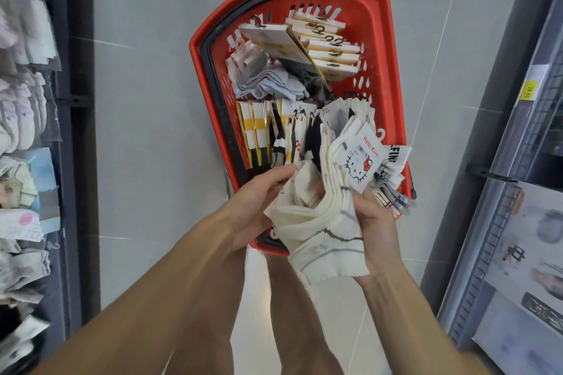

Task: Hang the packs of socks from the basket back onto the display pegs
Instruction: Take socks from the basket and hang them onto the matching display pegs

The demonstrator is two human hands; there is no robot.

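Note:
A red shopping basket (380, 49) stands on the floor below me, filled with several packs of socks. Over its near end both hands hold a bundle of cream sock packs (320, 222) with a Hello Kitty card on top. My left hand (259, 207) grips the bundle's left side, fingers curled into the fabric. My right hand (377, 231) cups it from the right and underneath, thumb on the front. Yellow-banded packs (256, 131) stand upright at the basket's left. Carded packs with hooks (329, 46) lie at its far end.
A display rack (27, 100) hung with sock packs runs along the left edge. A grid-panel shelf (518, 222) with a yellow price tag lines the right. Grey tiled floor (146, 131) lies around the basket. The basket's black handle (219, 36) is folded to its left rim.

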